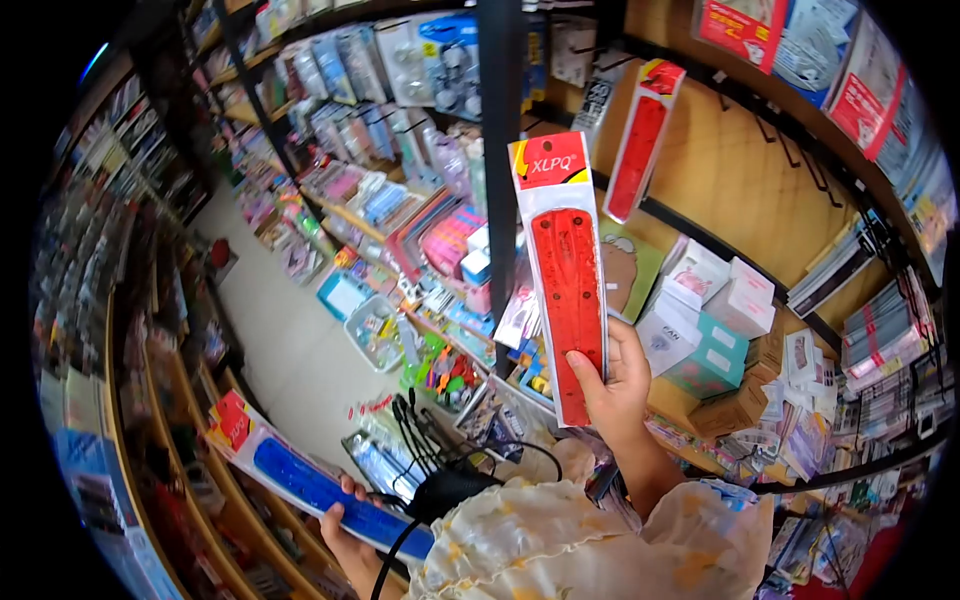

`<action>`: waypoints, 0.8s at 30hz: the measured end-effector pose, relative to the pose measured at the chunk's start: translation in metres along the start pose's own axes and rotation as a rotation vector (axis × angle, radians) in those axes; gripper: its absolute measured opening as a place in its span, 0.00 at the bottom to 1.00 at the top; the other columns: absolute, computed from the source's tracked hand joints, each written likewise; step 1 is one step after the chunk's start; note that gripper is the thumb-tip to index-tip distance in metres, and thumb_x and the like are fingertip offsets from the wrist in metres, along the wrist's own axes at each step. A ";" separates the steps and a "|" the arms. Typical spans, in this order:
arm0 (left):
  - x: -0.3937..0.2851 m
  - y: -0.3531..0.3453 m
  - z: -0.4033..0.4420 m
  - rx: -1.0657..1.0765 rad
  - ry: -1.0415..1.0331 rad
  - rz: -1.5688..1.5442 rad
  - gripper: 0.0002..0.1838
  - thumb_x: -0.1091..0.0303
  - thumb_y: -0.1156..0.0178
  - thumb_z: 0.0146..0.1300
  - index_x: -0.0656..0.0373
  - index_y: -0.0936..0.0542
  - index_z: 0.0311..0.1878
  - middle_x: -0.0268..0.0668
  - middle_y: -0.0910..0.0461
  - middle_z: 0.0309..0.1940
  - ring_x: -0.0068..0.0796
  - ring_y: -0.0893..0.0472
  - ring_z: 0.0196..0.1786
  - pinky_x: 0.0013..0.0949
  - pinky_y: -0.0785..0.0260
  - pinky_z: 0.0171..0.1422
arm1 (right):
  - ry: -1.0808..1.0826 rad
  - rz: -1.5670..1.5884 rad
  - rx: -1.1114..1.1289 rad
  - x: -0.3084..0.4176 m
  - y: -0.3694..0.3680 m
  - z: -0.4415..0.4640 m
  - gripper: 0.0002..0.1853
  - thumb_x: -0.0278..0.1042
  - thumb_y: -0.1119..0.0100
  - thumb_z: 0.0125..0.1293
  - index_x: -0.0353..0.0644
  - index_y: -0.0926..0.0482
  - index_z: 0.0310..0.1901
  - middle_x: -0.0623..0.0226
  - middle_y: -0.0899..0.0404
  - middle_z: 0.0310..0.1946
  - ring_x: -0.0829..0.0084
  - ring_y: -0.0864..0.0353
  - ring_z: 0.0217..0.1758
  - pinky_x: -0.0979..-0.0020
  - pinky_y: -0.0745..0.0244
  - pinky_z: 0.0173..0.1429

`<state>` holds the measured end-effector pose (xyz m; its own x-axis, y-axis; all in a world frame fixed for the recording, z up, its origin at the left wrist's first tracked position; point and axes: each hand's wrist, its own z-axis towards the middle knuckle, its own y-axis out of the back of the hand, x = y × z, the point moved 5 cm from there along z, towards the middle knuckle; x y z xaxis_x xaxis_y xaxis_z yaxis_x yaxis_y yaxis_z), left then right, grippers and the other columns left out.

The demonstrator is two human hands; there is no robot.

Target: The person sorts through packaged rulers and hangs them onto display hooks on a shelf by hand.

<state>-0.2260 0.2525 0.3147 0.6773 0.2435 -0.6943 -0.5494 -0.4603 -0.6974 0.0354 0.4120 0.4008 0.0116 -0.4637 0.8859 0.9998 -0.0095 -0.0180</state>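
My right hand (612, 380) is closed around the lower end of a long red packaged item (568, 280), held upright. Its clear sleeve has a red and yellow header card printed XLPQ, and dark round spots show along the red piece. I cannot make out exactly what it is. At the lower left, my left hand (345, 525) grips a similar blue packaged item (310, 478), tilted with its header card toward the upper left. Another red packaged item (637, 145) hangs on the wooden display board (740, 160) just behind the one in my right hand.
Bare hooks (790, 140) stick out from the board. White and teal boxes (715, 355) stand on the shelf below. A black post (500, 130) rises in front of me. An aisle floor (270, 300) runs left, beside stocked shelves (150, 420) and a plastic basket (375, 335).
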 end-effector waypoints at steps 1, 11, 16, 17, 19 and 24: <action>0.001 -0.001 0.001 0.013 0.000 0.003 0.20 0.68 0.51 0.37 0.63 0.41 0.36 0.34 0.38 0.26 0.24 0.35 0.30 0.30 0.37 0.31 | 0.020 0.043 -0.046 0.002 0.002 0.005 0.16 0.17 0.52 0.46 0.31 0.40 0.40 0.58 0.30 0.33 0.77 0.31 0.37 0.79 0.37 0.40; 0.016 -0.019 0.023 -0.031 -0.010 0.131 0.19 0.67 0.52 0.37 0.64 0.40 0.35 0.35 0.39 0.23 0.23 0.36 0.25 0.28 0.37 0.26 | 0.049 0.115 -0.175 -0.009 0.032 0.043 0.16 0.17 0.55 0.48 0.30 0.41 0.41 0.58 0.32 0.36 0.75 0.33 0.40 0.78 0.40 0.44; 0.020 -0.028 0.029 -0.028 -0.005 0.134 0.19 0.66 0.52 0.37 0.64 0.41 0.35 0.35 0.39 0.24 0.23 0.35 0.26 0.28 0.36 0.26 | 0.069 0.107 -0.218 -0.015 0.040 0.058 0.15 0.17 0.55 0.48 0.30 0.41 0.41 0.58 0.33 0.37 0.76 0.34 0.40 0.79 0.40 0.44; 0.020 -0.028 0.030 -0.032 -0.009 0.148 0.20 0.66 0.52 0.37 0.64 0.41 0.36 0.35 0.38 0.24 0.23 0.35 0.26 0.28 0.36 0.26 | 0.075 0.103 -0.227 -0.016 0.040 0.061 0.15 0.17 0.55 0.48 0.30 0.41 0.41 0.59 0.33 0.37 0.76 0.34 0.40 0.79 0.40 0.44; 0.021 -0.029 0.031 -0.039 -0.017 0.175 0.20 0.66 0.52 0.37 0.64 0.41 0.36 0.35 0.38 0.24 0.23 0.35 0.27 0.28 0.36 0.26 | 0.086 0.077 -0.241 -0.018 0.042 0.067 0.16 0.17 0.55 0.48 0.30 0.41 0.41 0.58 0.33 0.37 0.76 0.34 0.41 0.79 0.40 0.44; 0.026 -0.029 0.033 -0.057 0.010 0.171 0.20 0.66 0.52 0.37 0.62 0.41 0.37 0.34 0.38 0.25 0.23 0.36 0.28 0.29 0.36 0.26 | 0.177 -0.077 -0.269 -0.026 0.046 0.084 0.17 0.16 0.56 0.48 0.30 0.42 0.42 0.58 0.34 0.38 0.75 0.34 0.42 0.79 0.41 0.46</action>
<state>-0.2085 0.3004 0.3112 0.5812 0.1491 -0.8000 -0.6288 -0.5418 -0.5577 0.0827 0.4979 0.4155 -0.0908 -0.5993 0.7953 0.9572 -0.2730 -0.0964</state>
